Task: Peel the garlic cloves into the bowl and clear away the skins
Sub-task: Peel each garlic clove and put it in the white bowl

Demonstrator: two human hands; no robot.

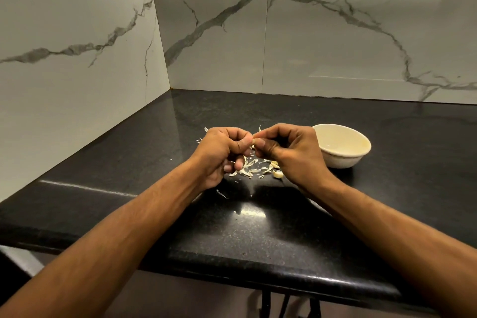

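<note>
A person stands at a black stone counter (258, 227) set into a corner of white marble-patterned walls (335, 41). Only the bare forearms and hands show, reaching forward from the bottom of the view.

The two hands meet above the middle of the counter. The left hand (222, 152) has its fingers curled inward, and the right hand (291, 152) is curled too, with its thumb pressed against its forefinger. Between their fingertips they pinch one small pale garlic clove (254, 140), held in the air above the counter. A thin strip of skin sticks up from it. Most of the clove is hidden by the fingers, so how much skin is left on it cannot be told.

Directly below the hands, a scatter of papery white skins (251, 166) lies on the dark surface, with a few stray flakes farther out to the left and front. Among the skins, near the right wrist, lie a couple of loose cloves (278, 174); whether they are peeled is unclear.

A small cream bowl (342, 160) stands upright on the counter just to the right of the right hand, not touching it. The part of its inside that shows holds nothing.
</note>
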